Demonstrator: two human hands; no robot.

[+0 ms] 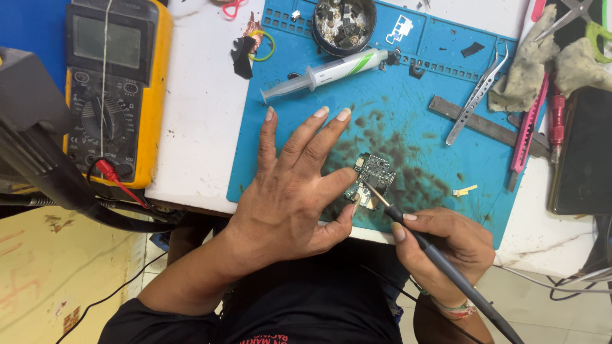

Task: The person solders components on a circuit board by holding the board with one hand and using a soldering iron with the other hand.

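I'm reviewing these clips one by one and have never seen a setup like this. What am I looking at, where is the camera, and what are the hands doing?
There is one picture, taken by a camera worn on the person's head and looking down at their own two bare hands; no machine is involved. The left hand lies flat on a blue work mat, its fingers steadying a small circuit board. The right hand holds a soldering iron like a pen, its tip on the board. Around them lie a syringe, metal tweezers, a round tin of small parts and, at the left, a yellow multimeter on the white table.
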